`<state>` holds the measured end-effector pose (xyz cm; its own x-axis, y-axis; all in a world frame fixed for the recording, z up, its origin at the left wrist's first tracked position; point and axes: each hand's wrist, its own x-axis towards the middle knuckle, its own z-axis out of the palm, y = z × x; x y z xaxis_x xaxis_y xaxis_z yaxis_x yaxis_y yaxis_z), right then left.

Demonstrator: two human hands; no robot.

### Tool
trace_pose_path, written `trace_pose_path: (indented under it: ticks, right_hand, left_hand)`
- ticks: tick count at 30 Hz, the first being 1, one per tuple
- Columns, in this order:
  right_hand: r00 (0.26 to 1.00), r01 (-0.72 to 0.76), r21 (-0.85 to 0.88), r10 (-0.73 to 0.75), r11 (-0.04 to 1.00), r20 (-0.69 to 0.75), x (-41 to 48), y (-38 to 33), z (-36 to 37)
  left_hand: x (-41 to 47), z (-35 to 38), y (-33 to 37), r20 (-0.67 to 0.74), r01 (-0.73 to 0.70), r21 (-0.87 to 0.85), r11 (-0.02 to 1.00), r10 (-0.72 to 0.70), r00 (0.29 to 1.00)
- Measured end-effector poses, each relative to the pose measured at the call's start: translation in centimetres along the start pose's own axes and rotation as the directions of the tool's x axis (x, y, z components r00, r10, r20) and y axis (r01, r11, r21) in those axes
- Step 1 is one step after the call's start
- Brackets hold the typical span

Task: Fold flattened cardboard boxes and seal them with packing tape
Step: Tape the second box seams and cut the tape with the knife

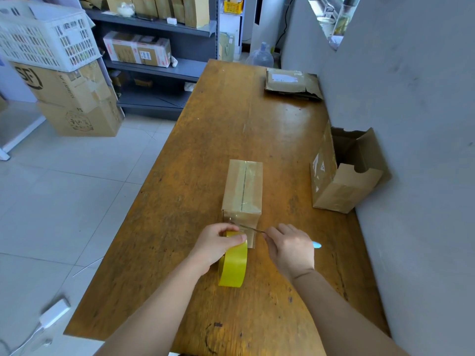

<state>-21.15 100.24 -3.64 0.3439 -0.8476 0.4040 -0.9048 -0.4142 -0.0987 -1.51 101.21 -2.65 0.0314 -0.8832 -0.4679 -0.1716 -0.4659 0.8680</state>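
Observation:
A small closed cardboard box [243, 188] stands in the middle of the wooden table [185, 176], with clear tape along its top seam and down its near end. My left hand [218, 245] grips a yellow roll of packing tape [232, 265] right at the box's near end; a strip of tape still joins roll and box. My right hand [290, 249] grips a knife with a light blue handle [316, 244], and its thin blade [253, 229] lies across the tape strip beside the box.
An open-topped cardboard box [344, 176] leans against the grey wall on the right. A flattened box [290, 83] lies at the table's far right corner. Left of the table are tiled floor, stacked cartons [77, 98], a white crate [46, 34] and grey shelves [159, 68].

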Motion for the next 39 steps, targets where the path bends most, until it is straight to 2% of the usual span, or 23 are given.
trace_pose_path:
  ticks: [8,13,17,19,22,26,31,33,34,36,37,38,39]
  right_hand:
    - [0.982,0.010,-0.174,0.024,0.985,0.188,1.7,-0.9,-0.9]
    - [0.965,0.059,-0.221,0.002,0.974,0.264,3.4,-2.0,-1.7]
    - [0.905,0.156,-0.331,-0.001,0.930,0.425,4.3,-3.8,-2.1]
    - [0.858,0.093,-0.314,0.084,0.945,0.507,3.8,-3.4,-1.5]
    - [0.818,0.004,-0.284,0.160,0.959,0.552,2.5,-1.5,-0.8]
    - [0.741,-0.148,-0.163,0.218,0.975,0.635,0.9,0.0,0.8]
    - [0.641,-0.169,-0.161,0.232,0.972,0.731,-1.5,0.2,2.0]
    - [0.686,-0.214,-0.166,0.269,0.963,0.676,-1.5,0.2,1.7]
    - [0.757,-0.254,-0.139,0.287,0.957,0.587,-1.2,0.2,1.5]
    - [0.919,-0.323,0.019,0.309,0.946,0.246,0.3,-0.2,0.8]
    - [0.953,-0.302,0.114,0.296,0.947,0.062,1.3,-0.5,0.5]
    - [0.959,-0.261,0.179,0.275,0.949,-0.060,2.5,-0.8,0.2]
    - [0.968,-0.217,0.214,0.238,0.952,-0.078,3.7,-1.2,-0.1]
  left_hand:
    - [0.0,0.1,0.1,0.003,-0.015,0.029,0.999,0.015,1.000]
    - [0.4,0.2,0.5,-0.025,-0.007,0.080,0.997,0.009,1.000]
    - [0.4,1.2,1.1,0.044,-0.036,0.191,0.981,0.028,0.999]
    - [0.2,2.1,1.2,0.086,-0.060,0.231,0.971,0.041,0.995]
    - [0.3,1.5,1.2,0.081,-0.015,0.147,0.989,0.003,0.997]
    - [-0.1,-0.2,1.2,0.128,0.019,0.063,0.998,-0.027,0.991]
    - [-0.2,-1.1,0.9,0.146,0.052,0.050,0.997,-0.059,0.988]
    - [-0.2,-1.2,0.9,0.152,0.060,0.043,0.997,-0.066,0.986]
    - [-0.3,-1.2,1.0,0.151,0.063,0.039,0.997,-0.068,0.986]
    - [-0.2,-1.0,1.1,0.152,0.070,0.032,0.997,-0.074,0.986]
    - [-0.2,-0.9,1.2,0.153,0.071,0.034,0.997,-0.075,0.985]
    - [-0.2,-0.9,1.2,0.155,0.068,0.036,0.997,-0.073,0.985]
    - [-0.1,-0.8,1.3,0.157,0.066,0.041,0.997,-0.071,0.985]
